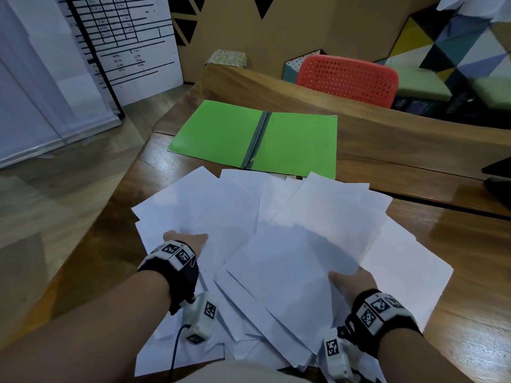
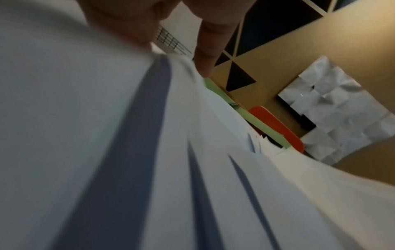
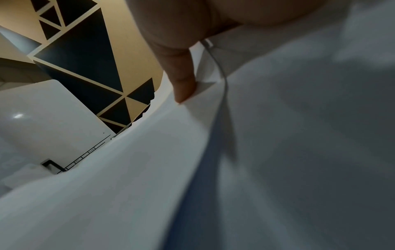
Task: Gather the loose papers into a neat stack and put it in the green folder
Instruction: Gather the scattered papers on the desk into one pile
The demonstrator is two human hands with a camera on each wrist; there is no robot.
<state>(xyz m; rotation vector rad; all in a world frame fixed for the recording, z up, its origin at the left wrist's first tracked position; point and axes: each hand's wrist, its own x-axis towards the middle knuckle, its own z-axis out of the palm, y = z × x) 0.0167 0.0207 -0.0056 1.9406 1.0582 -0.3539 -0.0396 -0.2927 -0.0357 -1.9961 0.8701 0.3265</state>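
At the left edge of the tabletop (image 1: 414, 150) we see a white board (image 1: 124, 42) printed with a black grid standing on the floor beyond it. Our left hand (image 1: 185, 240) reaches forward over the left side of the papers (image 1: 276, 217), which lie fanned out and overlapping across the near half of the tabletop. In the left wrist view a straight finger (image 2: 210, 55) touches the raised edge of a sheet (image 2: 85, 118) while the thumb lies against it from the other side, so the fingers pinch that sheet lightly.

Toward the far edge, just beyond the papers, the green folder (image 1: 221, 131) lies open and flat, its spine running away from us; the far corners of a few sheets overlap its near edge.

Our right hand (image 1: 349, 280) is at the near right part of the spread, its fingers tucked under a lifted bundle of sheets and hidden from the head view. In the right wrist view the thumb (image 3: 183, 81) presses down on the sheet's edge, so this hand grips paper too.

Behind the far edge, to the right, stands a red perforated chair back (image 1: 348, 78).
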